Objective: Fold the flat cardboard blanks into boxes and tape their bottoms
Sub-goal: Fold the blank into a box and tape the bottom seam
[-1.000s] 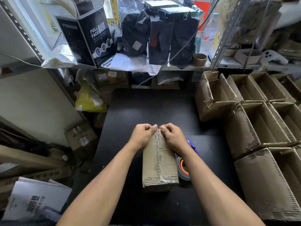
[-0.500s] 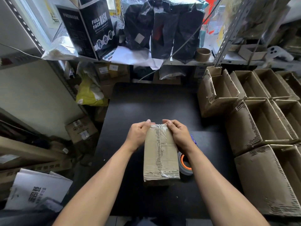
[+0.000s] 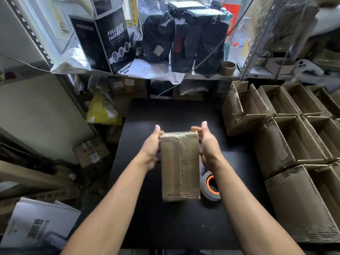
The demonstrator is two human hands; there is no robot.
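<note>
Brown taped cardboard box [image 3: 180, 166] sits mid black table [image 3: 165, 115], held between flat left hand [image 3: 151, 148] and right hand [image 3: 207, 144]; taping looks finished, stacking comes next.

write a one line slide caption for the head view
Both hands, left and right, flank a folded cardboard box with its taped bottom up, tape roll beside it on the black table.
</note>
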